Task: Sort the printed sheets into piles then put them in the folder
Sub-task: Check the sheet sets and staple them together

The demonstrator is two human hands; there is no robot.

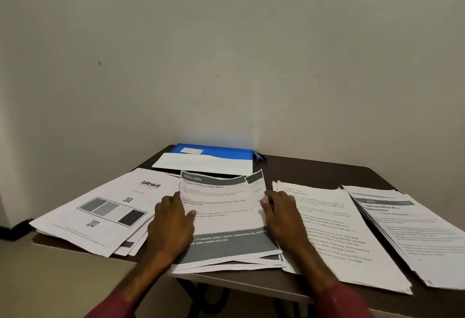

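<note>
Left hand [173, 219] and right hand [281, 214] grip the middle pile [226, 207] by its side edges, fingers curled, at the table's [314, 169] near edge. Top sheet headed "KITCHEN"; left pile [100, 212] reads "blinkit". Blue folder [226, 152] lies at the far edge.

A dim, plain off-white wall [226, 53], lightly scuffed, backs a dark brown tabletop [314, 169]; beige floor [63, 280] and dark skirting [15, 227] show at lower left.
</note>
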